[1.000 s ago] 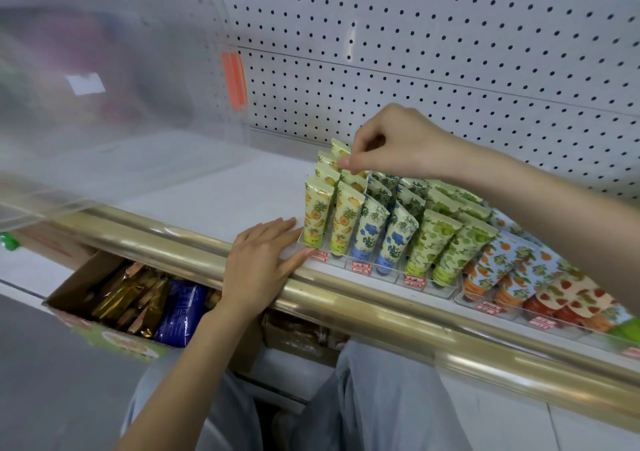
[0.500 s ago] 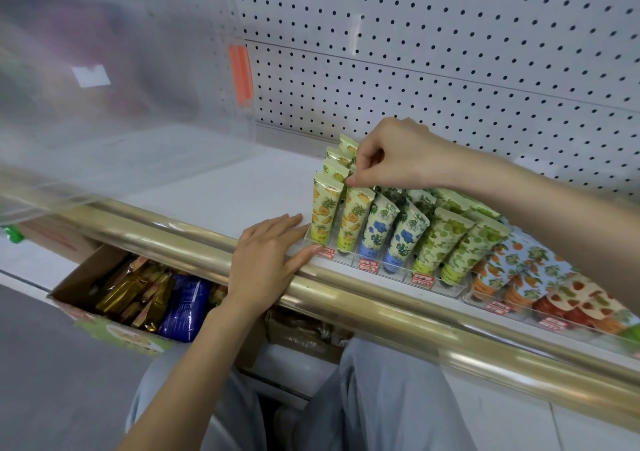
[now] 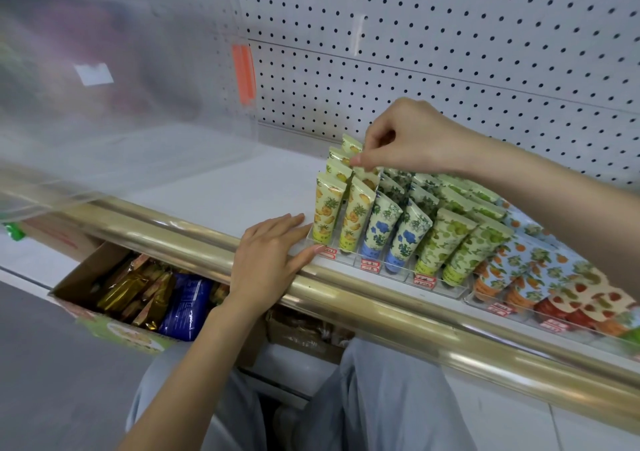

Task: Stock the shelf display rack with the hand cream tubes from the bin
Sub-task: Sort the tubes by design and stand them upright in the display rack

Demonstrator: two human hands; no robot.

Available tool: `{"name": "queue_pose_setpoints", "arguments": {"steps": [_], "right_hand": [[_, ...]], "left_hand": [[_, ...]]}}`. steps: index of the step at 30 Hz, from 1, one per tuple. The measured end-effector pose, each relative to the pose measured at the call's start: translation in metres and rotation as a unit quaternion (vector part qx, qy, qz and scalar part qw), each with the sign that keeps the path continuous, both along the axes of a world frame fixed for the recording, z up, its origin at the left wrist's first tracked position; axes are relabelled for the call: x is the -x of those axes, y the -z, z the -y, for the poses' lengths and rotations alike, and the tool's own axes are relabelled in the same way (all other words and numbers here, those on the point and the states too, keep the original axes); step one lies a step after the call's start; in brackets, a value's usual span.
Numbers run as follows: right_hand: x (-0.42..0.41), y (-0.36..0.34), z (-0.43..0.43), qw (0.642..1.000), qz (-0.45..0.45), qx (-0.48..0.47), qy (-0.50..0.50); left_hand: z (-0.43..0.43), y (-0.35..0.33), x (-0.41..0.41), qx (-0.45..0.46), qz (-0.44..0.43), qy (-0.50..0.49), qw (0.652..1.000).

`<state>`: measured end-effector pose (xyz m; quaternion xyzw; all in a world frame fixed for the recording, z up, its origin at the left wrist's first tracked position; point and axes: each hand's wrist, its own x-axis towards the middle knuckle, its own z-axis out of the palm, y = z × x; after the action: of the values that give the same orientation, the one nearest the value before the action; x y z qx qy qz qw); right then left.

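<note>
Right hand (image 3: 415,139), pinch grip risen a little, farther back along the yellow tubes (image 3: 337,170)

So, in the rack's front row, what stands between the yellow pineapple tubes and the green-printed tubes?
Two blue-flower tubes, side by side, stand between the yellow pineapple tubes and the green-printed tubes; the head view shows it.

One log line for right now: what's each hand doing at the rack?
right hand: pinches top of yellow tube, second column of display rack | left hand: flat on shelf, thumb at rack's front corner
</note>
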<state>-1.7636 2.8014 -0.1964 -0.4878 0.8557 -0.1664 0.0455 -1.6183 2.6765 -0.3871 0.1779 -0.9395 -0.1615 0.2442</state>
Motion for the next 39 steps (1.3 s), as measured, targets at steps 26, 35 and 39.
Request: {"name": "queue_pose_setpoints", "arguments": {"steps": [26, 35, 39], "right_hand": [[0.006, 0.009, 0.03, 1.0, -0.023, 0.015, 0.002], [-0.014, 0.005, 0.022, 0.998, -0.052, 0.011, -0.045], [-0.016, 0.013, 0.026, 0.997, -0.063, -0.016, -0.05]], "left_hand": [[-0.001, -0.001, 0.0, 0.002, 0.0, 0.0, 1.0], [-0.001, -0.003, 0.0, -0.003, 0.002, -0.001, 1.0], [-0.001, -0.003, 0.0, -0.006, 0.011, 0.004, 1.0]]}}
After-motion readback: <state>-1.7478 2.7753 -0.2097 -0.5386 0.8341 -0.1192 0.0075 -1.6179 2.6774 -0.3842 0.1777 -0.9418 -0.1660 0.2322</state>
